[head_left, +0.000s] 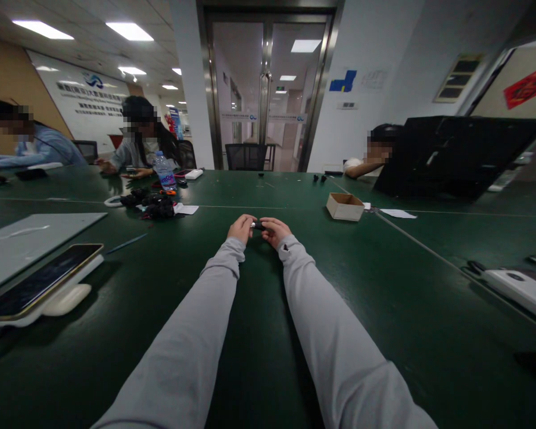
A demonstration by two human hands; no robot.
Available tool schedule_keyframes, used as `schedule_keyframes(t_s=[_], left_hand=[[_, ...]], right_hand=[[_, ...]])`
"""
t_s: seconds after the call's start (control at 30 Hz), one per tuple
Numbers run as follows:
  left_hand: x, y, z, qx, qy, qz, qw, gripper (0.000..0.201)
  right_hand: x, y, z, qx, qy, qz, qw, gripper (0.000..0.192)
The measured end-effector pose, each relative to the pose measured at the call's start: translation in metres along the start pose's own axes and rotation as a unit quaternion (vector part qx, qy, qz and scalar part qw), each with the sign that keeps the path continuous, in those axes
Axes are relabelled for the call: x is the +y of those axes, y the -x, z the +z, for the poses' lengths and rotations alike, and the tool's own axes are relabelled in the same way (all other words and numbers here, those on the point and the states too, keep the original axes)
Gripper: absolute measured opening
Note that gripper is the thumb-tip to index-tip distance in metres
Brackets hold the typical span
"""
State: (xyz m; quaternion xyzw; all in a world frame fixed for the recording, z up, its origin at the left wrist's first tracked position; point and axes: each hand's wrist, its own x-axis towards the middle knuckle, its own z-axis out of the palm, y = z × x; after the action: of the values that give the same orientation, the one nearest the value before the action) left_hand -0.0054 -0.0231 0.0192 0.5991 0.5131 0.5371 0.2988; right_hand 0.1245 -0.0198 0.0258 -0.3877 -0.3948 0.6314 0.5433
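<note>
Red 福 sign (526, 88) beyond table (384, 268), left hand (242, 228) and right hand (275, 231) in pinch grip on black-silver piece (258, 226)

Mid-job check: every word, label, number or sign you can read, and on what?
"福", on the red sign.
Wall sign at left: lettering too blurred.
Bottle label: too blurred.
Glass doors: lettering too small.
White wall plate: too small.
Green sign: too small.
Small held item: no readable text.

Left forearm (183, 333): grey-sleeved, extended forward, slanting inward to the wrist.
Right forearm (335, 322): grey-sleeved, likewise extended, converging on the left.
Left hand (241, 228): bare, fingers bent, tips pinched inward.
Right hand (276, 231): bare, fingers curled, tips turned toward the left.
Hand spacing: near, narrow gap between.
</note>
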Motion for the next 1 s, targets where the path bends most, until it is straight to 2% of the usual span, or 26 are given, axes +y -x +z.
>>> schedule_keyframes(t_s=[0.33, 0.43, 0.63, 0.8, 1.0], left_hand=[[0.000, -0.001, 0.000, -0.003, 0.020, 0.012, 1.000, 0.022], [0.002, 0.001, -0.001, 0.013, 0.010, 0.027, 1.000, 0.022], [0.009, 0.006, -0.002, 0.015, -0.025, 0.001, 1.000, 0.025], [0.004, 0.003, -0.002, 0.023, -0.025, 0.020, 0.999, 0.026], [-0.002, -0.001, 0.000, 0.006, -0.009, -0.002, 1.000, 0.025]], right_hand=[[0.002, -0.003, -0.003, -0.004, -0.006, -0.006, 1.000, 0.011], [0.002, -0.002, -0.003, -0.003, -0.006, -0.004, 1.000, 0.012], [0.002, -0.002, -0.002, -0.003, -0.004, -0.009, 1.000, 0.013], [0.003, -0.004, -0.002, -0.007, 0.000, -0.005, 1.000, 0.014], [0.004, -0.005, -0.002, -0.008, 0.005, -0.009, 1.000, 0.013]])
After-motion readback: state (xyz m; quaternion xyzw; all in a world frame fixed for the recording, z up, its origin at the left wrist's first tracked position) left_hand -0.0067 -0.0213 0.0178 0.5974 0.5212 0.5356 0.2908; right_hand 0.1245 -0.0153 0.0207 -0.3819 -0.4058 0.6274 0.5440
